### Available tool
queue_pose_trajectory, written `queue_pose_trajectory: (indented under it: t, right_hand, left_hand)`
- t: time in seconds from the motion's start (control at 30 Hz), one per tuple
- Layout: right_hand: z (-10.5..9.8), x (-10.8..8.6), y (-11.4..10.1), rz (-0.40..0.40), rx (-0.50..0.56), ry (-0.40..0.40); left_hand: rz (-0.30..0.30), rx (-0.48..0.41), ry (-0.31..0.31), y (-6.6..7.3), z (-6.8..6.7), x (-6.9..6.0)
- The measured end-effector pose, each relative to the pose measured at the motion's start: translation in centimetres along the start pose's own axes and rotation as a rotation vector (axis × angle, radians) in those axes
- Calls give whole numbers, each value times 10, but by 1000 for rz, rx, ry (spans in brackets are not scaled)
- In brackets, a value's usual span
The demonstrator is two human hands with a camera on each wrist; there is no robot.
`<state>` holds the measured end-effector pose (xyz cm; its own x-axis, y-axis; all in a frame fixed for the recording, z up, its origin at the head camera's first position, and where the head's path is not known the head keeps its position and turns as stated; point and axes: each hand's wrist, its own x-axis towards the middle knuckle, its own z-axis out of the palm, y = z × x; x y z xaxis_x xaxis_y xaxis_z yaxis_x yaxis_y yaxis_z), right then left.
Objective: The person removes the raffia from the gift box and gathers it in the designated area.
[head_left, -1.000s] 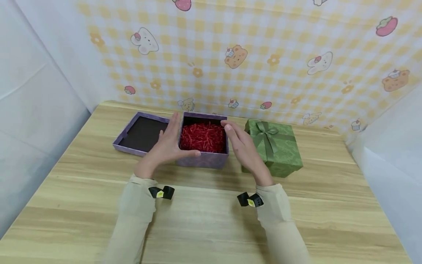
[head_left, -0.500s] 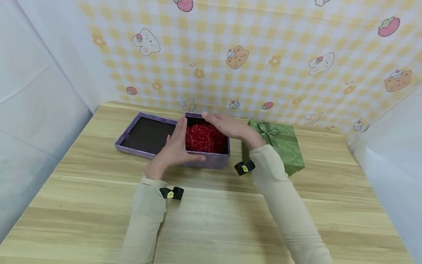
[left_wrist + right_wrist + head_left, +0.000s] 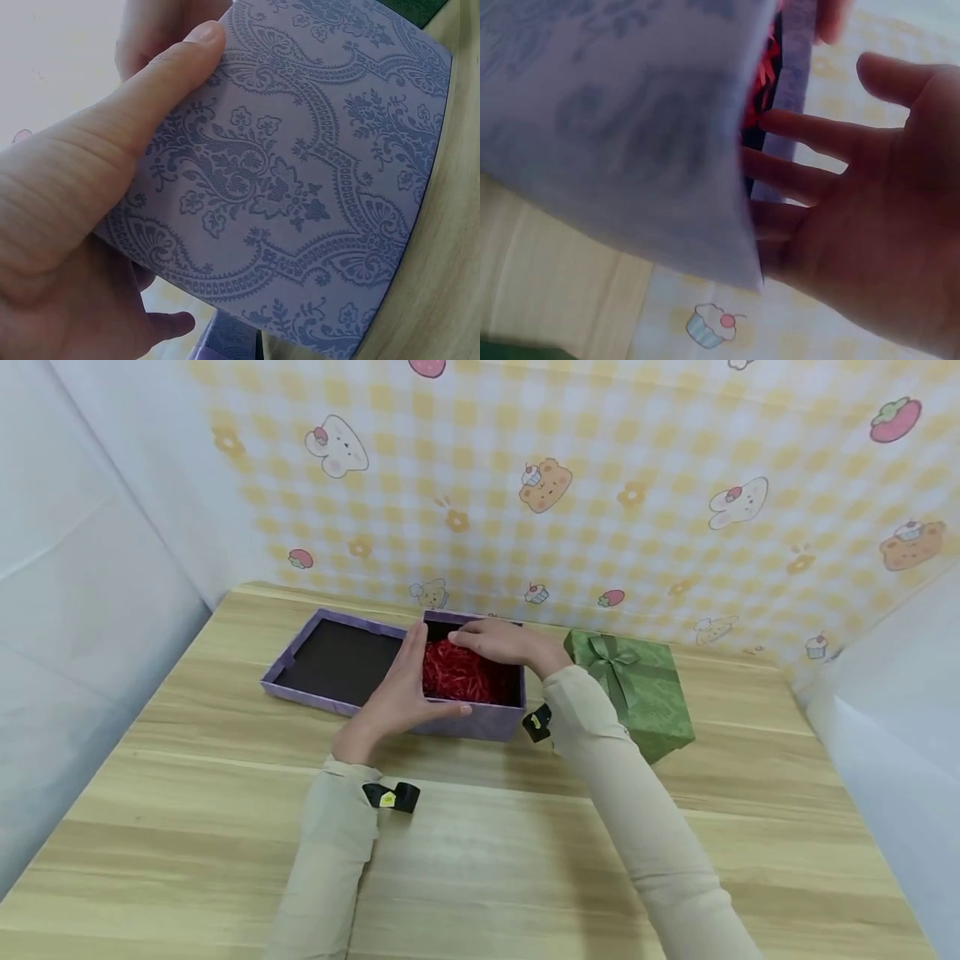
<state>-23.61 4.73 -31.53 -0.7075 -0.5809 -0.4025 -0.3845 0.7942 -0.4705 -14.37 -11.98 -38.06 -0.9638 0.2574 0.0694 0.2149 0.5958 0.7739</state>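
Note:
A purple patterned gift box [image 3: 487,723] stands without its lid near the middle of the table. Red shredded paper [image 3: 459,675] fills it. My left hand [image 3: 392,697] holds the box at its near left corner; in the left wrist view its thumb lies along the patterned front wall [image 3: 277,165] and the other fingers are partly hidden on the left side. My right hand [image 3: 501,642] reaches over the rim into the box. In the right wrist view, the fingers of the right hand [image 3: 900,180] are extended, with tips at the red shreds [image 3: 762,75] or hidden behind the wall.
Left of the box lies its purple lid [image 3: 341,662], dark inside facing up, partly behind my left hand. A green gift box [image 3: 656,693] with a ribbon bow [image 3: 611,662] stands to the right, under my right forearm. A checked cloth [image 3: 480,485] hangs behind the table.
My right hand has moved left and inward, from the box's right side to over the red shreds. My left hand shifts slightly right and stays at the box corner.

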Motion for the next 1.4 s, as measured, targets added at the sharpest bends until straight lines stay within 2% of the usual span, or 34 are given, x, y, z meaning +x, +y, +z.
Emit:
queue_pose_trajectory:
  t: [0.2,0.4,0.57,0.73,0.87,1.1,1.27,1.4]
  right_hand:
    - [4,15,-5,48,-40,-82]
    - [7,25,1,77,-8,-150]
    - [11,30,6,94,19,-172]
    - [18,35,3,132,-41,-196]
    - [25,38,2,162,-42,-203]
    - [32,40,4,90,78,-205]
    - [33,41,2,57,60,-253]
    - [34,43,0,-2,57,-287]
  left_hand:
    - [-9,-59,-4,-1,-1,-3]
    - [-8,-68,8,-1,0,-1]
    - [9,-68,14,-1,2,1]
    - [-7,-71,17,-3,1,0]
    - [-5,-63,16,-3,0,-2]
    - [-8,-72,10,-1,1,-2]
    - [-24,-85,15,0,1,-3]
    - [-24,-77,20,-2,1,-3]
